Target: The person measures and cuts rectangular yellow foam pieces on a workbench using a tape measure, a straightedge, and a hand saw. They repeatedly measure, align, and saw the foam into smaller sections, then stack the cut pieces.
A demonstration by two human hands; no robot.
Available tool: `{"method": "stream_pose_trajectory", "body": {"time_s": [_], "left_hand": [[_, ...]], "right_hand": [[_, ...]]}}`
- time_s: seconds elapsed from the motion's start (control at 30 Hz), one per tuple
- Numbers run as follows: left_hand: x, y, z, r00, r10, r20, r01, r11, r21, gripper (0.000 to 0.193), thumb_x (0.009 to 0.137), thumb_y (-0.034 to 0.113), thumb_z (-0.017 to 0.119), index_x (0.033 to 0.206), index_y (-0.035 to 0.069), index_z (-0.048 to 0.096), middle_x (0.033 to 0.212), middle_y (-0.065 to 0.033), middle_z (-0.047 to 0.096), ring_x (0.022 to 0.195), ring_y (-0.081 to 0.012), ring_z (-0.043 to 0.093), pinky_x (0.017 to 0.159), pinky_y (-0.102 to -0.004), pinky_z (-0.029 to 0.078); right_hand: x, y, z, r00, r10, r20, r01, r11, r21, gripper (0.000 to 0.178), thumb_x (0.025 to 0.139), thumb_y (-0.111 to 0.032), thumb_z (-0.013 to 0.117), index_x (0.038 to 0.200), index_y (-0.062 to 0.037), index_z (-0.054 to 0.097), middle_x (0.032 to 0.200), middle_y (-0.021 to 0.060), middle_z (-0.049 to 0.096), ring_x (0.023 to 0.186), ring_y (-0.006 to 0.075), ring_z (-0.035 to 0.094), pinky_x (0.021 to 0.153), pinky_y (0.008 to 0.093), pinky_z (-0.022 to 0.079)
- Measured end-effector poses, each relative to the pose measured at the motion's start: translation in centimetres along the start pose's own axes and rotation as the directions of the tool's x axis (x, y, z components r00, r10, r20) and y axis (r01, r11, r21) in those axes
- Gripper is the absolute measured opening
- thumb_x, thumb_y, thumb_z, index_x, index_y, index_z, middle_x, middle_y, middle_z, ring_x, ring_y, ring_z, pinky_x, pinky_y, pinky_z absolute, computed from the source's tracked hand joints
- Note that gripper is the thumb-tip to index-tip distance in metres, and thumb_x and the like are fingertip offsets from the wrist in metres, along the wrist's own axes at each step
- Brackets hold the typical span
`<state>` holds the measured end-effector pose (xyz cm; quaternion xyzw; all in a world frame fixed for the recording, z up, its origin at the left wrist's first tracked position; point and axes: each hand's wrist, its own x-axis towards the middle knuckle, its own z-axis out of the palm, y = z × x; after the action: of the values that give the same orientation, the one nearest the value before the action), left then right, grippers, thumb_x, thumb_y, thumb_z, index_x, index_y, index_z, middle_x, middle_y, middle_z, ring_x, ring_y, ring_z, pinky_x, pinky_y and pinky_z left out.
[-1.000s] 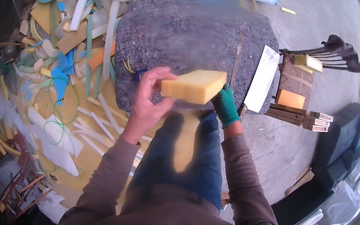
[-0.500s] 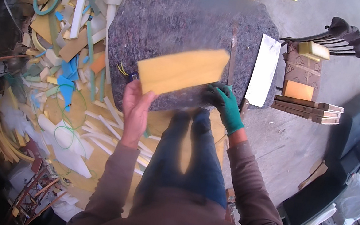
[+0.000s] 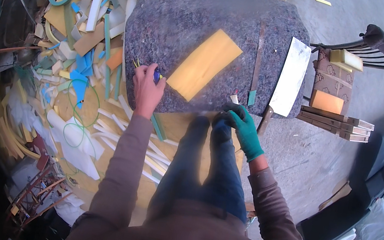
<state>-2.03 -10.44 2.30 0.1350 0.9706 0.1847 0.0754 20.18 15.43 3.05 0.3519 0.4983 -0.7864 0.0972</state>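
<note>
On the grey felt-topped table (image 3: 209, 18) lies a rectangular yellow foam piece (image 3: 205, 64), set at a slant. My bare left hand (image 3: 147, 89) is at the table's left front, its fingers closed on a small dark blue object (image 3: 157, 75) whose kind I cannot tell. Thin yellow bits show beside those fingers. My right hand (image 3: 241, 123), in a green glove, is at the front edge with fingers curled; anything inside them is hidden. Just beyond its fingertips is a small white piece with a red tip (image 3: 234, 98). A narrow strip with a teal end (image 3: 251, 97) lies nearby.
A large wide-bladed knife (image 3: 291, 75) with a wooden handle lies along the table's right edge. Foam scraps (image 3: 74, 34) heap up on the left. A patterned chair (image 3: 327, 84) holding foam blocks stands at right, above stacked wooden boards (image 3: 336, 125). Dark cushions (image 3: 338, 216) lie farther right.
My left hand has let go of the yellow foam, which now lies turned more steeply on the table, and has closed on the blue object. My right hand has drawn slightly nearer to me.
</note>
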Motion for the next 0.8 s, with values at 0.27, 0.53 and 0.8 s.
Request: {"method": "stream_pose_trajectory", "body": {"time_s": [0.27, 0.53, 0.8], "left_hand": [[-2.0, 1.8, -4.2, 0.844, -0.237, 0.482, 0.516, 0.606, -0.605, 0.044, 0.098, 0.023, 0.079, 0.131, 0.003, 0.058, 0.122, -0.0065, 0.064, 0.101, -0.0136, 0.067, 0.084, -0.0300, 0.057], [-10.4, 11.1, -3.7, 0.645, -0.005, 0.764, 0.725, 0.321, -0.610, 0.024, 0.108, 0.024, 0.069, 0.122, 0.008, 0.058, 0.111, 0.0003, 0.063, 0.097, -0.0060, 0.062, 0.078, -0.0255, 0.052], [-9.8, 9.8, -1.6, 0.628, 0.243, 0.740, 0.471, 0.639, -0.609, 0.016, 0.107, 0.019, 0.070, 0.103, 0.005, 0.065, 0.090, 0.0026, 0.063, 0.084, -0.0045, 0.058, 0.077, -0.0231, 0.048]], "right_hand": [[-1.2, -1.5, 5.2, 0.972, -0.111, 0.205, 0.132, 0.987, -0.090, 0.052, 0.106, -0.017, 0.069, 0.154, -0.0021, 0.053, 0.141, 0.0127, 0.064, 0.124, 0.0182, 0.063, 0.107, 0.0344, 0.052], [-4.1, -0.3, 7.1, 0.984, -0.078, 0.160, 0.114, 0.967, -0.226, 0.079, 0.095, -0.020, 0.076, 0.164, -0.0037, 0.041, 0.149, 0.0235, 0.061, 0.132, 0.0322, 0.065, 0.103, 0.0435, 0.055], [-5.7, -0.2, 5.2, 0.970, -0.164, 0.178, 0.232, 0.843, -0.486, 0.063, 0.098, -0.024, 0.074, 0.154, -0.0036, 0.053, 0.141, 0.0242, 0.066, 0.114, 0.0431, 0.071, 0.094, 0.0461, 0.059]]}}
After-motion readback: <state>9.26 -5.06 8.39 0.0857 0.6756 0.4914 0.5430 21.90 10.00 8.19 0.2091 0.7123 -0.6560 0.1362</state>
